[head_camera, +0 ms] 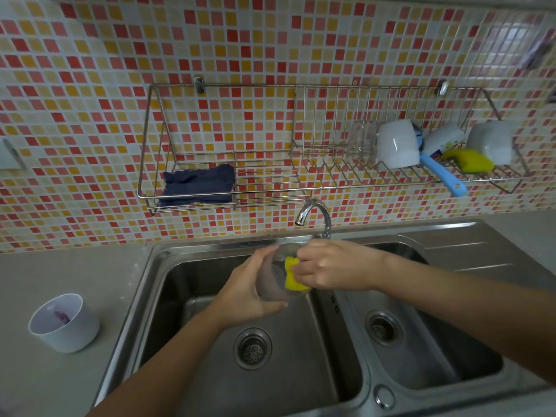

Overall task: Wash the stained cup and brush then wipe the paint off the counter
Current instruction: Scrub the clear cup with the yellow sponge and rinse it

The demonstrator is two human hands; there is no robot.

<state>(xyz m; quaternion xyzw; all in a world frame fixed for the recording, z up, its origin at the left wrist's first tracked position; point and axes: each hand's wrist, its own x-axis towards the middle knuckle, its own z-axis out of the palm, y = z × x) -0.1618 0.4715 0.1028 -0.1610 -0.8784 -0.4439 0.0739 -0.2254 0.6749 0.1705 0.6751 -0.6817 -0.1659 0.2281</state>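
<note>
Two bare forearms reach from the lower edge toward the frame centre, over the steel sink (pixel 168 296). Left hand (pixel 249 293) is closed around a clear cup (pixel 272 282), held above the left basin. Right hand (pixel 331 266) grips a yellow sponge (pixel 291 273) and presses it into the cup's mouth. At lower left, on the table (pixel 60 386), stands a white cup (pixel 64 322) with purple paint inside, well apart from both hands.
</note>
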